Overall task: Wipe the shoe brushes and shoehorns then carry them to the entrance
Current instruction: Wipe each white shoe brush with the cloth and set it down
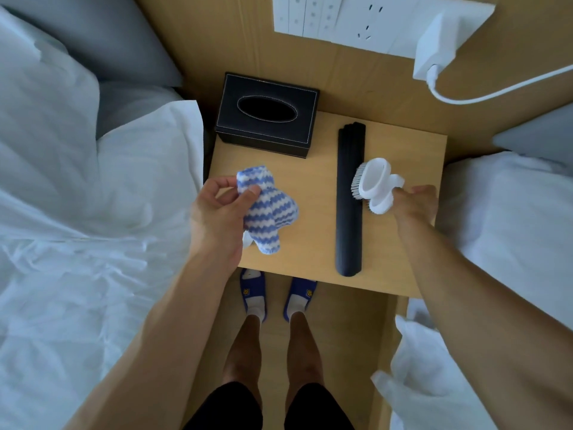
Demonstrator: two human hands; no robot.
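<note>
A: Fingers first, pls. What does each hand hold?

B: Left hand (217, 209): thumb and fingers pinch the striped cloth (268, 209), which hangs down from them above the nightstand (310, 243). Right hand (415, 201): fingers curl on the handle end of the white shoe brushes (373, 184). I think two are stacked, but I can't tell for sure.

A: And the shoehorns?

B: The black shoehorns (350, 200) lie flat in a stack, just left of the right fingers. The brush bristles are touching or just over them. A tissue box (266, 111) stands beyond the cloth.

A: Progress?

B: Early, imo. Cloth and brushes are well apart, so wiping isn't under way now. The shoehorns are untouched and nothing is at the entrance.
</note>
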